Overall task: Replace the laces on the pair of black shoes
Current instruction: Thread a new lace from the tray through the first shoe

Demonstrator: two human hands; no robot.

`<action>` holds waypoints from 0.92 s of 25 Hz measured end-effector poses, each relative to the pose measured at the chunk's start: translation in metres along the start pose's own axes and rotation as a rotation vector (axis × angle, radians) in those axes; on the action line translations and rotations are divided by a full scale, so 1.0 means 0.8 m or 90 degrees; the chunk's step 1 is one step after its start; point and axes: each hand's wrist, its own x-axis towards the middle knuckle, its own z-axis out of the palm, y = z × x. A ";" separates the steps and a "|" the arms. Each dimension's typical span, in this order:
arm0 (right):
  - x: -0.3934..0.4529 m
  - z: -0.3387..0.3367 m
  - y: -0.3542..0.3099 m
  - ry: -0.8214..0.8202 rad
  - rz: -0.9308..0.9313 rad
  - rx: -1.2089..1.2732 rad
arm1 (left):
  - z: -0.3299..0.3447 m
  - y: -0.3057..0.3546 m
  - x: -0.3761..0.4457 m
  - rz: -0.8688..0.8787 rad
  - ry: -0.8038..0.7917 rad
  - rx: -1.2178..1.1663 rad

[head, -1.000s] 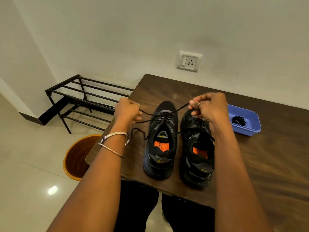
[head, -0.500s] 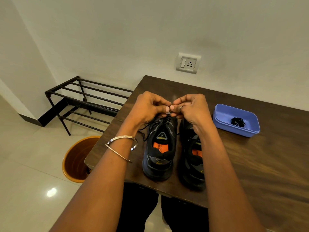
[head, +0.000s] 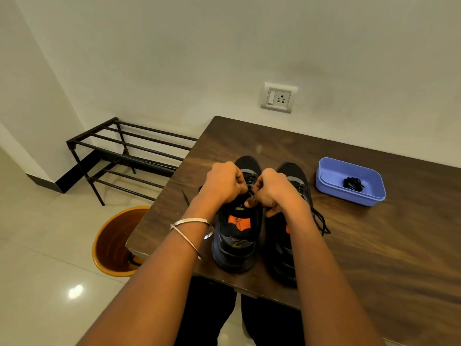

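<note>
Two black shoes stand side by side near the table's front edge, toes pointing away. Over the tongue of the left shoe (head: 237,236) my left hand (head: 224,182) and my right hand (head: 273,192) meet, fingers curled, pinching its black lace; the lace between them is mostly hidden. One lace end (head: 185,197) lies on the wood left of that shoe. The right shoe (head: 294,176) is partly covered by my right forearm, and its loose lace (head: 320,221) trails onto the table at its right side.
A blue plastic tub (head: 331,183) with a bundled black lace (head: 353,184) sits at the right rear of the wooden table (head: 386,245). An orange bucket (head: 112,245) stands on the floor left of the table, a black metal rack (head: 124,156) behind it.
My hands, pulled apart with the lace stretched a second ago, came together over the left shoe and have moved slightly nearer its tongue.
</note>
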 end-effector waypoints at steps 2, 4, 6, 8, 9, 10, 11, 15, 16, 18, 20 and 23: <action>0.004 0.002 0.004 0.007 0.016 0.045 | 0.000 0.003 0.000 -0.012 0.003 0.010; 0.008 0.002 0.010 0.024 0.032 0.070 | 0.000 0.004 -0.001 -0.022 -0.007 0.004; 0.011 0.002 0.014 0.028 0.041 0.112 | 0.001 0.004 -0.001 -0.032 -0.023 -0.002; 0.011 0.001 0.018 0.019 0.044 0.147 | 0.005 0.003 0.000 -0.041 -0.022 -0.017; 0.011 0.000 0.020 0.012 0.042 0.158 | 0.007 0.001 0.001 -0.044 -0.013 -0.025; 0.011 -0.001 0.021 0.005 0.040 0.168 | 0.010 0.000 0.000 -0.048 -0.002 -0.034; 0.011 -0.001 0.022 -0.003 0.037 0.179 | 0.012 -0.001 0.000 -0.052 0.007 -0.044; 0.007 -0.005 0.024 -0.018 0.030 0.198 | 0.024 0.002 -0.005 -0.081 0.044 -0.064; 0.005 -0.005 0.023 -0.019 0.029 0.202 | 0.025 0.004 -0.007 -0.088 0.055 -0.063; 0.003 -0.005 0.024 -0.012 0.029 0.214 | 0.028 0.007 -0.009 -0.102 0.065 -0.064; 0.002 -0.003 0.026 0.003 0.031 0.229 | 0.029 0.009 -0.008 -0.121 0.058 -0.071; 0.006 0.000 0.029 0.024 0.037 0.244 | 0.031 0.013 -0.007 -0.133 0.054 -0.064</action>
